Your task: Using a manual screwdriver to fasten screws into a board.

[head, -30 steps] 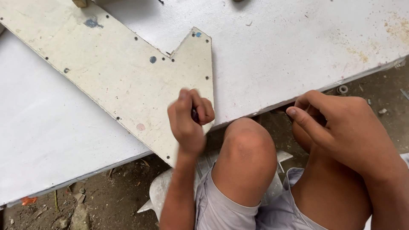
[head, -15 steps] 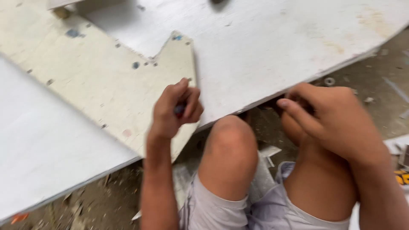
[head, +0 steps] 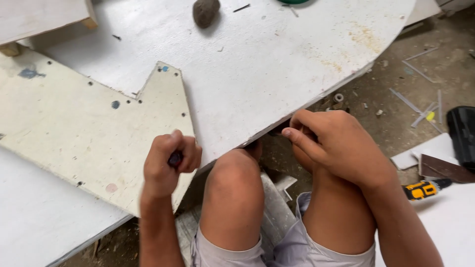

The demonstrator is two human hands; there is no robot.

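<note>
Shifted slightly since before, left hand (head: 169,163) stays fisted on a dark small tool (head: 175,158).
Right hand (head: 330,146), fingers curled, grips the white board's (head: 277,64) edge; holding anything? Cannot tell.

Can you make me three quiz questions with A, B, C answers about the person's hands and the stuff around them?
1. Where is the stone?
A. on the white board
B. on the ground
C. on the person's knee

2. What colour is the tool handle at the right?
A. green
B. yellow and black
C. pink

3. How is the left hand?
A. flat and open
B. pointing up
C. closed around a small dark thing

Answers:
1. A, the stone lies on the board's top near the far edge.
2. B, the handle on the ground shows yellow with black.
3. C, the fingers curl round the dark thing above the cream panel, while the right hand reaches to the board's edge.
</note>
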